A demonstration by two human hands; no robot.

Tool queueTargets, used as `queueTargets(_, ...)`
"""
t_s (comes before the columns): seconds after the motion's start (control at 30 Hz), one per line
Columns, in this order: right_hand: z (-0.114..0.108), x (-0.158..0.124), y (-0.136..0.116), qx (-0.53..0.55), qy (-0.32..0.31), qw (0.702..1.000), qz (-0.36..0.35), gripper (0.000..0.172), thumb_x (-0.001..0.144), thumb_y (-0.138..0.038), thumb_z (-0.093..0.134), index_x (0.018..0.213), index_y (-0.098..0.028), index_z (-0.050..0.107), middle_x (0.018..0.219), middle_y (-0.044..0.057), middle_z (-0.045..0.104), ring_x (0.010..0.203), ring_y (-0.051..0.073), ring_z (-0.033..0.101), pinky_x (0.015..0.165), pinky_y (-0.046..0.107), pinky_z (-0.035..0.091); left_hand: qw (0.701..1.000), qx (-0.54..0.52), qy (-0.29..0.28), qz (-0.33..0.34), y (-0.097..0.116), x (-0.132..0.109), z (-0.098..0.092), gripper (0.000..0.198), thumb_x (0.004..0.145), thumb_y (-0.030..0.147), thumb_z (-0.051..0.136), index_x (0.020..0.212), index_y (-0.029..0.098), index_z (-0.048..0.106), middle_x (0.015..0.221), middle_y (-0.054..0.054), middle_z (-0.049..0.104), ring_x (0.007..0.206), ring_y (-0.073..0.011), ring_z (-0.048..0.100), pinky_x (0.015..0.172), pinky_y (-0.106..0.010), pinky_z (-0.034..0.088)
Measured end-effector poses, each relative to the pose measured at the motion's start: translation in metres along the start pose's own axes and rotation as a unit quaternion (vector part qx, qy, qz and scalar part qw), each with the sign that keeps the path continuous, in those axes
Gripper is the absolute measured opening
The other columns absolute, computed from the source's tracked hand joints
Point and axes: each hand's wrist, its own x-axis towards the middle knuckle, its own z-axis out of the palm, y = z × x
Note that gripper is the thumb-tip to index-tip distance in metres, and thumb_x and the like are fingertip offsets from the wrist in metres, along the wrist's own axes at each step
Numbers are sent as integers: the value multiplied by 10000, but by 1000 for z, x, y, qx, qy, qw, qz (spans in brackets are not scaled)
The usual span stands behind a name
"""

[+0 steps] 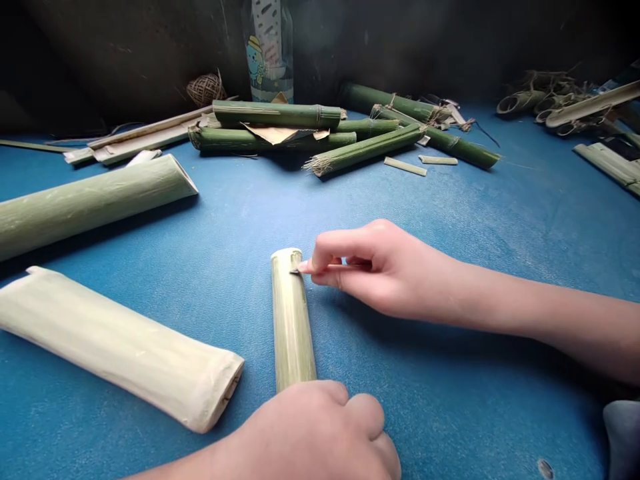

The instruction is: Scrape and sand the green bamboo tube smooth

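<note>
A short pale green bamboo piece [291,320] lies lengthwise on the blue mat [450,220] in front of me. My left hand [320,433] is closed over its near end, fingers curled down. My right hand [380,270] reaches in from the right. Thumb and forefinger pinch a thin sliver or small blade whose tip touches the far end of the bamboo piece. I cannot make out exactly what the thin thing is.
Two wide pale bamboo halves [125,347] [90,203] lie at the left. A heap of green bamboo stalks [300,133] sits at the back centre beside a bottle [270,50] and a twine ball [206,88]. More bamboo scraps [565,103] lie at the back right.
</note>
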Motion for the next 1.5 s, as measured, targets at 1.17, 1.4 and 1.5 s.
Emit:
queueTargets(1.17,-3,5,-1,-32,30,999,20,109,887,-180,600,793,-185,654,694,-49,620,600,76,443,581,222,310,995,27,-99,-6,-1,10,-4,376,755,285,844,551,194,542,545,47,548,542,-168,437,378,-297,228)
queueTargets(1.4,1,0,-4,-44,4,999,29,112,920,-219,555,835,-219,628,685,-58,606,598,84,418,592,225,316,998,20,-58,3,-4,8,1,393,754,302,849,541,185,540,548,55,568,531,-158,427,366,-285,176)
queueTargets(1.5,2,0,-4,-57,12,997,45,95,907,-197,564,836,-218,623,678,-57,591,588,84,389,576,227,299,995,18,-94,4,-4,11,-1,402,764,298,844,541,178,533,553,54,575,526,-147,435,358,-273,175)
